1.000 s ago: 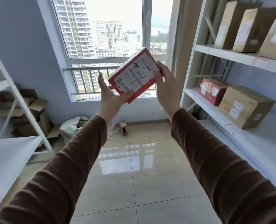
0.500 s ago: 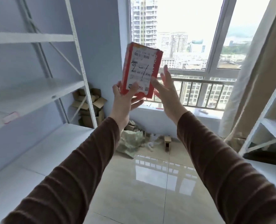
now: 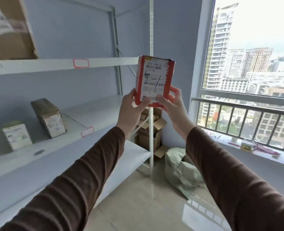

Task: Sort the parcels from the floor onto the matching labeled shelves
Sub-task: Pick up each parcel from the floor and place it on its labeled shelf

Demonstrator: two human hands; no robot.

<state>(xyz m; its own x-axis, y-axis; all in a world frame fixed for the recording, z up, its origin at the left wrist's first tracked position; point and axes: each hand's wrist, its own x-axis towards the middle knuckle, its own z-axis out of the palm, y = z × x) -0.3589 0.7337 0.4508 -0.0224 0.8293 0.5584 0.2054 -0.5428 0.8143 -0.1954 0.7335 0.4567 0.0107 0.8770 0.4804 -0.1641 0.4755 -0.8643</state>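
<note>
White metal shelving point(image 3: 104, 61) now fills the left, where a moment ago a window faced the person. Both the left hand point(image 3: 131, 108) and right hand point(image 3: 172, 105) grip the red parcel point(image 3: 154, 80), marked "2-1", upright near the shelf's right corner post, likely seeking its label.

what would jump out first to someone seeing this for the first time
The red parcel held upright at centre, its white label marked "2-1" by hand; the left hand and right hand grip its bottom corners. To the left stands a white shelf rack with red-edged tags and two cardboard boxes. On the right, a window shows high-rise towers.
</note>
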